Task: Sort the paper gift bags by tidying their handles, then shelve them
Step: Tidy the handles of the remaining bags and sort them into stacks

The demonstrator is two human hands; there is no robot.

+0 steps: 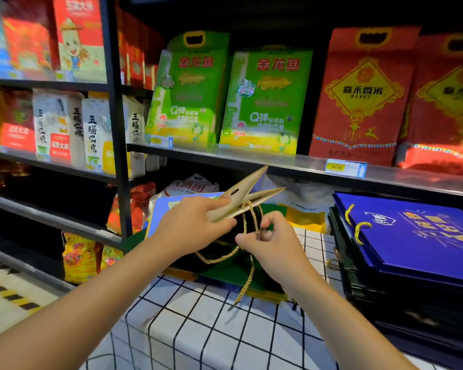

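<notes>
My left hand point(191, 222) grips the open top edge of a green paper gift bag, whose tan inner flaps point(247, 196) stick up toward the shelf. My right hand point(269, 237) pinches the bag's gold rope handle point(247, 265) just below the flaps; one loop and a loose end hang down over the dark green bag body point(233, 271). A flat stack of blue gift bags point(412, 244) with gold handles lies on the right of the table. Another blue bag point(166, 209) lies behind my left hand.
A table with a white, black-gridded cloth point(198, 324) carries the bags. Black shelves point(292, 162) behind hold green and red rice packs. A black upright post point(118, 116) divides the shelving; more sacks sit on lower shelves and the floor at left.
</notes>
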